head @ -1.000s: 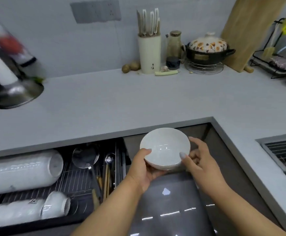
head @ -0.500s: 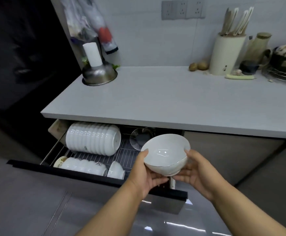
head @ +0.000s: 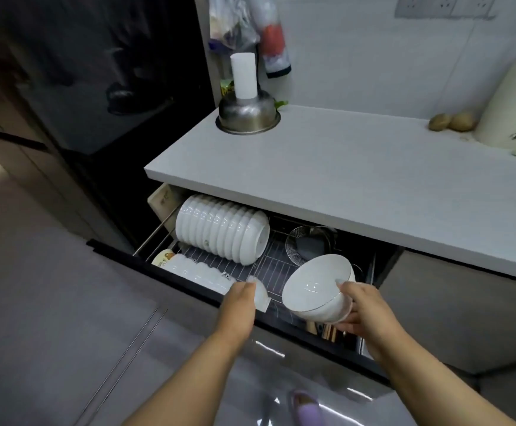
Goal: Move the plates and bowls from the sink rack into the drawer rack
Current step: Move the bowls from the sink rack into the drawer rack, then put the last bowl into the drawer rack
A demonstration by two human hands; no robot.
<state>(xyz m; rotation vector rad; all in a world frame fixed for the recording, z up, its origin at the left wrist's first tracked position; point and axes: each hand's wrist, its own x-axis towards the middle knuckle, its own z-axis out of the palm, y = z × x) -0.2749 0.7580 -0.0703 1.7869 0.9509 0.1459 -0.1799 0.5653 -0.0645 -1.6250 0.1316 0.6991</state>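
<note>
From the head camera, both forearms reach forward and down toward the open drawer rack (head: 269,269) under the grey countertop (head: 342,167).

The right hand (head: 370,312) holds a white bowl (head: 315,290) with a thin gold rim, tilted on its side so that its mouth faces left and slightly toward the camera. The thumb lies over the upper rim and the fingers curl under the base, where a second rim edge shows; whether that is another nested bowl cannot be told. The bowl hangs above the right part of the drawer, clear of the wire grid.

The left hand (head: 240,298) is stretched out palm down, its fingers lying on the last bowl of the front row of small white bowls (head: 201,272), which lie on their sides along the drawer's front edge. Whether the fingers grip that bowl or only rest on it cannot be told.

Behind that row a larger stack of white bowls (head: 223,232) lies on its side. A small mark shows on the nearest bowl's base, too small to read. A wire skimmer (head: 306,245) sits further right in the drawer.

On the countertop stand a steel bowl (head: 247,113) with a white cylinder (head: 244,76) in it, two potatoes (head: 452,121) and a cream knife-block (head: 515,109) bearing a small dark mark, unreadable.
</note>
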